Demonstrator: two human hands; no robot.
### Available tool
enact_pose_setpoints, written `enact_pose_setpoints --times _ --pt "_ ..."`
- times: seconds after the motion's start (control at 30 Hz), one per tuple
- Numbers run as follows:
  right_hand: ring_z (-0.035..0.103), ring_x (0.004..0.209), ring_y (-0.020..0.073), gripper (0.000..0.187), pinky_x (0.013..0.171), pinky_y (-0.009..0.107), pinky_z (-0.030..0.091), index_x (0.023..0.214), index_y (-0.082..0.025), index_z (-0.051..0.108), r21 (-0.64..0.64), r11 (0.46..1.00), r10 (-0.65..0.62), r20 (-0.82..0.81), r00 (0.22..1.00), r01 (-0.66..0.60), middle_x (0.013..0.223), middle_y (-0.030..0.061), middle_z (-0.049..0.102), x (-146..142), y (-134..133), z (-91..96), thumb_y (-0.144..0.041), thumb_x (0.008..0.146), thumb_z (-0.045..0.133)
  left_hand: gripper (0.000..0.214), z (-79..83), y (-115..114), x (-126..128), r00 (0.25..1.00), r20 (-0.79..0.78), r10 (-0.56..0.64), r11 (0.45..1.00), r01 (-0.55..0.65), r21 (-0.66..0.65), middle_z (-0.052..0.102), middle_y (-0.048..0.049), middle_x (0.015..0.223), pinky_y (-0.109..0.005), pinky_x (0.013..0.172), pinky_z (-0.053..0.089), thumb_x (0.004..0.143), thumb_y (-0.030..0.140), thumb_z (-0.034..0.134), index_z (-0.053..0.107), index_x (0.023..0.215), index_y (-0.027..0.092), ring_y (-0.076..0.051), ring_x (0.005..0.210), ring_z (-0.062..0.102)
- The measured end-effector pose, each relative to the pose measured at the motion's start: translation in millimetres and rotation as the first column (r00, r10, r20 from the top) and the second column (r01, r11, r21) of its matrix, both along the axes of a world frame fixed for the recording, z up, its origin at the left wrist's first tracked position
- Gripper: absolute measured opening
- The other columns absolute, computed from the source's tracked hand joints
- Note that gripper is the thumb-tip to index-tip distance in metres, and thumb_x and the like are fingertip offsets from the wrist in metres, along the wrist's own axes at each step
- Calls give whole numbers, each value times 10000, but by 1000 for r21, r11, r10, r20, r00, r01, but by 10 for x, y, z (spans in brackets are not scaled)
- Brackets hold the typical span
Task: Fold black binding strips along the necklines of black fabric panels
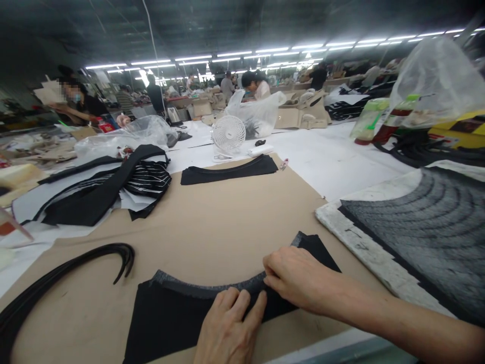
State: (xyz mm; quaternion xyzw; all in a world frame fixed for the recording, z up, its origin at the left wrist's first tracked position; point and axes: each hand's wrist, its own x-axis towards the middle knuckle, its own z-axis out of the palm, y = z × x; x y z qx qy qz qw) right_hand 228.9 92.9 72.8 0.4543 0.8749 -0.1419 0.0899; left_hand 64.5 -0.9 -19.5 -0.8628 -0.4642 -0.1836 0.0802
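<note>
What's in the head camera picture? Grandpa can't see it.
A left hand rests on a black piece with a curved edge, while the right hand, curled, touches that edge. The piece lies on a tan sheet; beyond it are another black piece and a white fan.

The wide, concave-edged black fabric piece [166, 323] is plain, its inward curve banded in speckled grey. Beneath it, the broad flat tan sheet [212, 222] is unpatterned, as are the long thin curved black strips [68, 268]. The stacked grey fabric layers [424, 217] are mottled, crossed by darker arcs. The round plastic fan [229, 133] is white.
</note>
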Motion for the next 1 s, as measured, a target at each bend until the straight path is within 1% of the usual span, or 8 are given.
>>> enact_pose_setpoints --times 0.1,0.27,0.47,0.63,0.73,0.83,0.93,1.0 --pt "687 721 265 188 575 283 410 728 -166 699 3 1000 7 10 1000 -7 714 107 709 0 21 -20 -173 794 523 376 -23 -14 -12 1000 -23 14 1000 -14 -20 596 -38 866 -318 633 466 919 151 448 523 1282 213 -195 743 537" --pt "693 733 274 177 560 281 406 742 -168 707 -5 1000 12 23 1000 -12 731 106 717 31 34 -88 -205 812 548 428 -83 -36 -23 997 -78 25 999 -28 -37 616 -38 965 -338 711 472 912 172 484 471 1336 232 -210 821 547" --pt "692 729 271 187 553 273 393 739 -158 701 19 999 31 21 999 -31 725 111 710 31 38 -80 -194 827 540 397 -128 -19 -10 991 -131 30 1000 -30 1 641 -57 927 -320 713 468 917 182 466 478 1309 124 -196 793 560" --pt "684 735 258 167 585 273 396 775 -161 689 29 999 43 16 999 -43 722 100 695 57 39 -158 -221 850 553 407 -148 -23 -44 990 -141 14 1000 -12 20 642 -67 981 -317 751 468 934 192 445 456 1332 109 -194 834 560" --pt "674 762 261 155 636 292 404 831 -162 672 51 998 27 11 1000 -28 757 101 689 90 23 -239 -260 872 559 411 -125 -29 -39 991 -135 20 1000 -18 18 636 -63 973 -318 752 460 930 185 450 460 1335 116 -192 831 559" --pt "657 803 290 178 689 332 403 849 -156 651 78 997 -2 -5 1000 2 785 109 684 146 26 -292 -324 868 597 410 -79 -18 -13 990 -139 29 1000 -28 16 625 -47 932 -321 734 452 930 193 458 469 1338 153 -189 802 558" --pt "636 826 293 226 755 359 380 823 -159 628 85 996 -17 -39 999 20 750 84 668 261 97 -279 -383 845 638 401 -47 9 6 988 -146 44 998 -38 40 613 -42 920 -315 717 449 936 216 463 483 1336 207 -189 797 559" --pt "628 795 260 206 784 357 359 805 -174 618 69 997 -14 -72 997 19 721 49 660 378 188 -239 -375 836 646 386 -52 28 7 988 -148 46 996 -34 79 607 -46 912 -305 717 450 939 220 458 500 1323 227 -181 786 558"
